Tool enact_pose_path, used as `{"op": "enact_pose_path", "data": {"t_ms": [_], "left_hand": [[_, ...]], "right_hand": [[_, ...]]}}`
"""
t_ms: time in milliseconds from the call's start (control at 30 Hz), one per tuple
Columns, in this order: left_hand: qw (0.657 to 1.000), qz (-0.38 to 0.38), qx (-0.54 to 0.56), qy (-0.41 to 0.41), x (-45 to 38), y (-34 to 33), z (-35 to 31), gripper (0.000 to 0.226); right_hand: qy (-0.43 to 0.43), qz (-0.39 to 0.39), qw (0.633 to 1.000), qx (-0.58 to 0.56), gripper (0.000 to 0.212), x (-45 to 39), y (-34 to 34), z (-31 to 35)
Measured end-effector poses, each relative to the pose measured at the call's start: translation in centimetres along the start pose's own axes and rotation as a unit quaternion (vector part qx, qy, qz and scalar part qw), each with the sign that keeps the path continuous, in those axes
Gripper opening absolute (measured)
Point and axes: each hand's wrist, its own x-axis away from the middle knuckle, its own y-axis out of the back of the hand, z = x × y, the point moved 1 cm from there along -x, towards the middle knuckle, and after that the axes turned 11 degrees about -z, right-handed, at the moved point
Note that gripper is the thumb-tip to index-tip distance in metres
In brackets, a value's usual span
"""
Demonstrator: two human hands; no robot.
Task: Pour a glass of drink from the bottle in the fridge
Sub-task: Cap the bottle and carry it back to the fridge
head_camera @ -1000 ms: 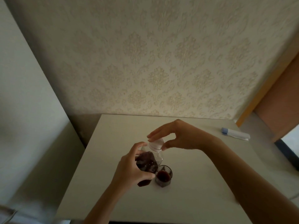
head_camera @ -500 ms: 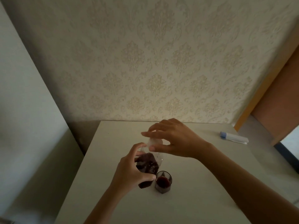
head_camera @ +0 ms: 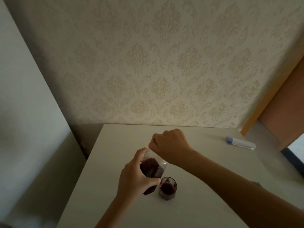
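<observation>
A clear plastic bottle partly full of dark red drink stands on the white table. My left hand grips the bottle's body from the left. My right hand is curled over the bottle's top, hiding the cap and neck under its fingers. A small glass holding dark red drink stands just right of the bottle's base, touching or nearly touching it.
A white tube with a blue cap lies at the table's far right. A patterned wall rises behind the table. A grey surface stands to the left, and a wooden door frame to the right.
My right hand has turned over the bottle top, from spread fingers pinching the cap to a closed fist covering it. The left hand and the glass stay put.
</observation>
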Motion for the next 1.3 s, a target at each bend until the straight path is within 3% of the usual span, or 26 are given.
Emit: {"op": "enact_pose_path", "data": {"t_ms": [67, 167, 267, 400, 567, 633, 733, 867, 1000, 1300], "left_hand": [[1.0, 0.005, 0.02, 0.004, 0.0, 0.2, 0.3, 0.09], [0.995, 0.043, 0.085, 0.024, -0.5, 0.7, 1.1, 0.088], [0.993, 0.079, 0.087, 0.009, -0.7, 1.2, 1.1, 0.09], [0.995, 0.07, 0.064, 0.002, -0.1, 0.8, 1.0, 0.094], [0.999, -0.005, -0.033, -0.018, 0.9, -0.1, 0.6, 0.097], [1.0, 0.002, -0.012, -0.017, 0.9, 0.1, 0.6, 0.095], [0.997, 0.041, 0.061, 0.005, 0.5, 0.9, 1.0, 0.09], [0.992, 0.096, 0.084, -0.005, 0.2, 1.7, 1.1, 0.093], [0.992, 0.088, 0.091, -0.019, 0.6, 1.4, 1.3, 0.091], [0.998, -0.053, 0.001, -0.013, 2.0, 0.7, 1.1, 0.093]], "right_hand": [[0.084, -0.026, 0.996, -0.032, 0.035, -0.2, 0.1, -0.4], [0.148, 0.002, 0.982, -0.119, 0.037, -0.1, 0.5, -1.3], [0.186, -0.026, 0.976, -0.109, 0.032, 0.2, 0.4, -1.3], [0.121, -0.036, 0.987, -0.1, 0.03, 0.3, -0.1, -0.4], [-0.019, 0.005, 1.0, -0.014, 0.03, 0.6, -0.9, 0.2], [-0.005, -0.001, 0.998, -0.062, 0.03, 0.9, -0.5, 0.1], [0.094, -0.021, 0.984, -0.149, 0.033, 1.3, 0.4, -0.6], [0.157, -0.032, 0.977, -0.138, 0.029, 1.8, 0.2, -0.8], [0.125, -0.026, 0.977, -0.172, 0.031, 1.6, -0.1, 0.0], [0.004, -0.03, 0.983, -0.182, 0.047, 1.5, -0.7, 1.8]]}}
